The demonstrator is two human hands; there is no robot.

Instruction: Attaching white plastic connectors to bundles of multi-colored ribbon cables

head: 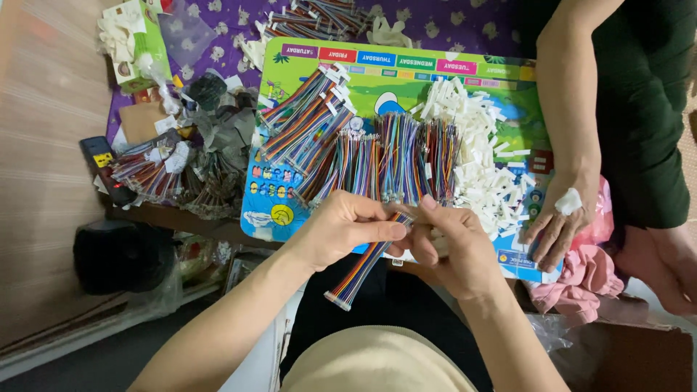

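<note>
My left hand (341, 232) pinches a multicoloured ribbon cable (361, 267) near its upper end; the cable hangs down toward my lap and ends in a white connector. My right hand (451, 243) grips the same cable's top end, fingertips meeting those of the left hand. Both hands hover over the near edge of a colourful picture board (377, 80). On the board lie several bundles of rainbow ribbon cables (377, 156) and a heap of small white plastic connectors (479, 156).
Another person in dark green sits at the right, a hand (555, 225) with a white patch resting on the board's corner beside pink cloth (581, 279). At the left lie more wire bundles (149, 170), a tissue box (134, 40), a remote control (102, 163).
</note>
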